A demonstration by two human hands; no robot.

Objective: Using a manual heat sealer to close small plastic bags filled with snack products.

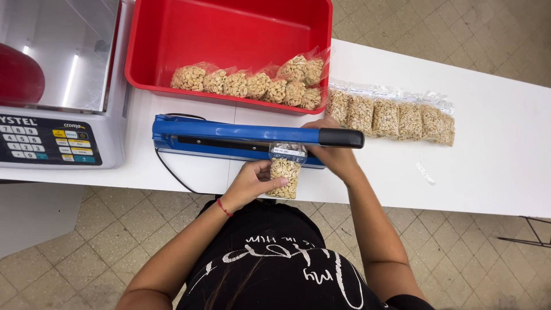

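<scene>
The left hand (pixel 251 182) is gripping a small clear plastic bag of cashews (pixel 285 170) under the blue heat sealer (pixel 229 136); the right hand (pixel 336 154) is pressing beside it, while a red plastic tub (pixel 229 28) is holding more bags.

A clear bag of pale tan nuts (pixel 285 175) is showing at centre. At twelve o'clock a blue sealer (pixel 229 138) with a black handle tip is lying, a red tub (pixel 229 34) beyond. The white table (pixel 488 166) is spreading toward three o'clock; beige speckled tiles (pixel 74 241) are showing at seven.
</scene>
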